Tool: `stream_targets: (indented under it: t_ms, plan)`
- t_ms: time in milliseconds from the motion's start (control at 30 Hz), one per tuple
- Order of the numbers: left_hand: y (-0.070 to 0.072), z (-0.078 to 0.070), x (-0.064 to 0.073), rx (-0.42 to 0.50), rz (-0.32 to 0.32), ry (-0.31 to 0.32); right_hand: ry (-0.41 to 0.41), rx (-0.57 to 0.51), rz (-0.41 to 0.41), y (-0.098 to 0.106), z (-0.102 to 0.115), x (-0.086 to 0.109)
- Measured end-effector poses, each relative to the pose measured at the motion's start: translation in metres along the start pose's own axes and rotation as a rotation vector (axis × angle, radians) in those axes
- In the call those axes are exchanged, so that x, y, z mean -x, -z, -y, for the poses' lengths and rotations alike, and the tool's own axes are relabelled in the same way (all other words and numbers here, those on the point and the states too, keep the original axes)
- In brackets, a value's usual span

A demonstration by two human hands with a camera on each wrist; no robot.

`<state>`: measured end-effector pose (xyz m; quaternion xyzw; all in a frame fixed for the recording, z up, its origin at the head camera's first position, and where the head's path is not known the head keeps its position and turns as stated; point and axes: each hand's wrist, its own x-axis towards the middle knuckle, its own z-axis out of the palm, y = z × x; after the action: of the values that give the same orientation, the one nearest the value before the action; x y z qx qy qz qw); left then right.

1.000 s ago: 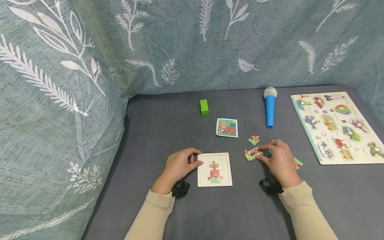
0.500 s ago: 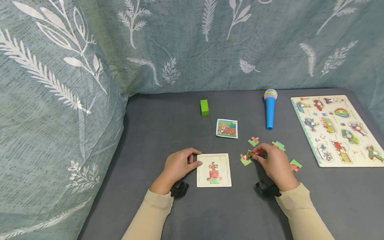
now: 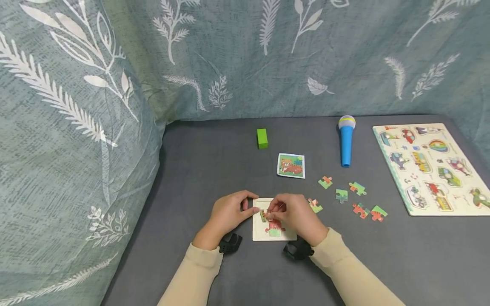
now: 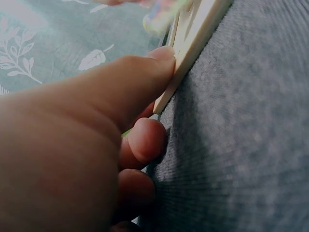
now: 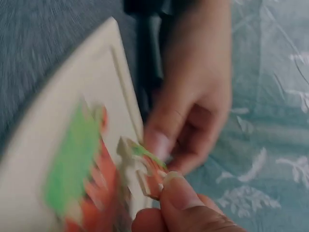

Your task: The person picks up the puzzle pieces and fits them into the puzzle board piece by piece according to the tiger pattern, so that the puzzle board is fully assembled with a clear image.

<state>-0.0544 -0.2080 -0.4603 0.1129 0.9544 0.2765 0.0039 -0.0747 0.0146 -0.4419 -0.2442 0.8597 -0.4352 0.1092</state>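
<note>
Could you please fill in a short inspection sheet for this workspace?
Surface: dark grey table.
Job's things: puzzle tray with some assembled pieces; six loose pieces to its right.
Clutter: animal card, green block, blue toy microphone, picture board.
Grippers: left hand holds the tray's edge; right hand pinches a puzzle piece over the tray.
Cables: nothing seen.
Surroundings: leaf-patterned curtain behind and left.
</note>
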Motion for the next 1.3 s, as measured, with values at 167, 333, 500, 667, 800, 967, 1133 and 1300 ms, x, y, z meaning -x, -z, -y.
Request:
stream_targets:
  t_ms: [167, 333, 500, 667, 800, 967, 1133, 1300]
  plan:
    - [-0.001, -0.002, 0.002, 0.007, -0.01, -0.011, 0.037, 0.188, -0.08, -0.01, 0.006, 0.011]
    - [0.001, -0.001, 0.007, -0.01, -0.005, 0.021, 0.183, 0.462, -0.131, -0.014, 0.014, 0.035]
    - [0.003, 0.0, 0.006, -0.026, -0.018, 0.012, 0.199, 0.622, -0.07, -0.024, 0.02, 0.054]
    - [0.003, -0.001, 0.003, -0.034, -0.019, 0.017, 0.173, 0.682, -0.072, -0.031, 0.02, 0.059]
    - [0.002, -0.001, 0.001, -0.032, -0.016, 0.015, 0.153, 0.673, -0.077, -0.032, 0.02, 0.059]
    - [0.002, -0.002, 0.001, -0.022, -0.013, 0.019, 0.133, 0.664, -0.047, -0.032, 0.019, 0.06]
    - [0.001, -0.002, 0.001, -0.021, -0.011, 0.022, 0.147, 0.713, -0.04, -0.034, 0.018, 0.061]
    - [0.0, -0.001, 0.001, -0.016, -0.013, 0.019, 0.15, 0.736, -0.032, -0.035, 0.016, 0.06]
